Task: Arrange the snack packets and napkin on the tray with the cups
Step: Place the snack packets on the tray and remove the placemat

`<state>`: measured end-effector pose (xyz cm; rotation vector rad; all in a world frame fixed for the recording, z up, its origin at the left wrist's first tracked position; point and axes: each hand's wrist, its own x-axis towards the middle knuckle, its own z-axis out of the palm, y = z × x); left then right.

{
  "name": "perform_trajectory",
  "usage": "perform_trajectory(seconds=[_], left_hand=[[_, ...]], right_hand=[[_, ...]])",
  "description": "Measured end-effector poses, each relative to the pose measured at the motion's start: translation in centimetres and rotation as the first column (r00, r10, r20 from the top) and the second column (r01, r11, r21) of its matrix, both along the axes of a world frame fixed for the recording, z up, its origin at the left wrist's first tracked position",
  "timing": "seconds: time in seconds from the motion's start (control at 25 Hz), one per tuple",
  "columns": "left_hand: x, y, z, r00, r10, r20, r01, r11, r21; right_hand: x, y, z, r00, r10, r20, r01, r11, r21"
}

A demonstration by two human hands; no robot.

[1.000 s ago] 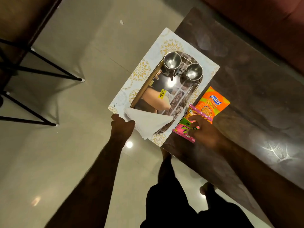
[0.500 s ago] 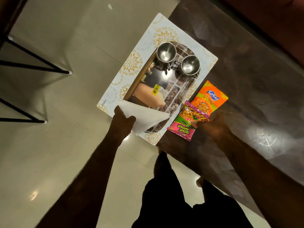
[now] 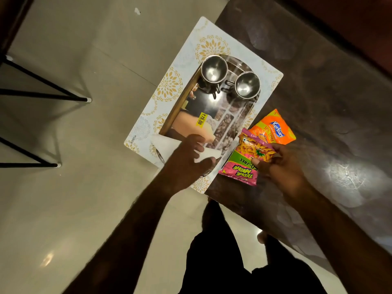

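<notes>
Lifting pink packet (image 3: 244,164) now, R hand (image 3: 282,166) pinching it; L hand (image 3: 186,160) flat on napkin (image 3: 167,145), mid-frame — tray (image 3: 239,111) next.

White mat (image 3: 186,60) with gold floral medallions, shiny steel cups (image 3: 214,68), white napkin (image 3: 167,146), orange packet (image 3: 273,129), pink-and-green packet (image 3: 244,166), dark brown mottled table (image 3: 328,102), yellow price sticker (image 3: 201,118)

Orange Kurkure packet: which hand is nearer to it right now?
Right. The right hand grips the pink packet that overlaps the orange Kurkure packet, just below it. The left hand rests on the napkin at the tray, farther off.
</notes>
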<state>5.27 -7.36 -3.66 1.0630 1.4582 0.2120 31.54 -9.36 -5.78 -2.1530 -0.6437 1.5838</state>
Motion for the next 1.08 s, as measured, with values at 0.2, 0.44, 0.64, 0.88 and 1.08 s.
perform_trajectory(seconds=[0.2,0.44,0.64,0.88,1.08], left_hand=[[4.2,1.5,-0.2,0.955,0.056,0.291,0.006,0.978,-0.209],[-1.5,5.9,-1.5,0.971,0.238,-0.015,-0.238,0.971,0.014],[-4.4,8.5,-3.1,0.968,0.195,-0.157,-0.198,0.980,-0.002],[-2.3,8.3,-3.6,0.802,-0.074,-0.592,0.242,0.947,0.210],[-2.6,8.2,-4.5,0.821,-0.157,-0.549,0.249,0.964,0.096]], right_hand=[[-1.6,2.3,4.9,0.975,0.105,-0.198,-0.108,0.994,-0.007],[-1.5,3.7,3.4,0.978,-0.199,-0.068,0.178,0.955,-0.239],[1.4,3.5,1.4,0.941,-0.333,-0.061,0.274,0.854,-0.443],[-0.3,6.6,-1.8,0.898,-0.440,0.017,0.412,0.824,-0.390],[1.0,6.2,-4.3,0.903,-0.424,0.071,0.427,0.862,-0.273]])
